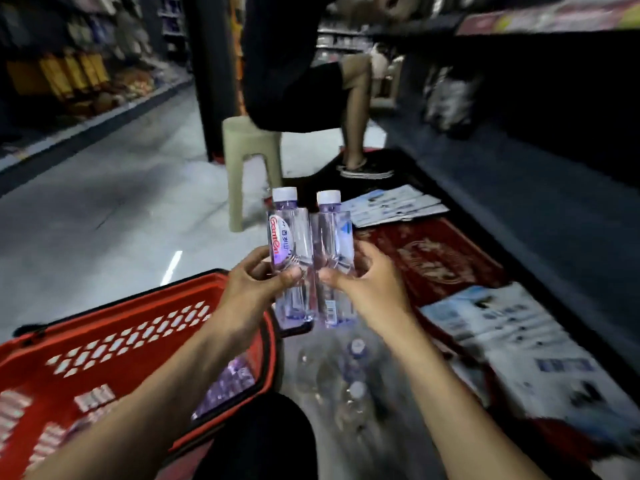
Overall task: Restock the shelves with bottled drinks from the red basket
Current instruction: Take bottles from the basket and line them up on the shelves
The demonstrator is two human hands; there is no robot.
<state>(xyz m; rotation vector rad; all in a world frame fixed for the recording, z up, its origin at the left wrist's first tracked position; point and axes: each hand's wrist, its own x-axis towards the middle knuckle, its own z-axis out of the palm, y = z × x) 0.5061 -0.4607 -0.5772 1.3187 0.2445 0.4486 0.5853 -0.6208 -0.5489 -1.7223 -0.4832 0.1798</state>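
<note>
The left bottle [289, 237] and the right bottle [334, 237], both clear with white caps, are standing upright and touching at the middle of the aisle. The left hand [254, 285] is curling its fingers round one and the right hand [367, 285] round the other. Neither is reaching the dark shelf [519, 98] at two o'clock, so I judge the restocking is barely under way. At six o'clock, loose bottles [353, 375] are lying blurred on the floor. At seven o'clock the red basket [138, 327] is showing something purple-tinted through its wall, probably more bottles, though it is too blurred to be sure. At twelve o'clock another person [294, 81] is sitting on a stool [251, 157].
</note>
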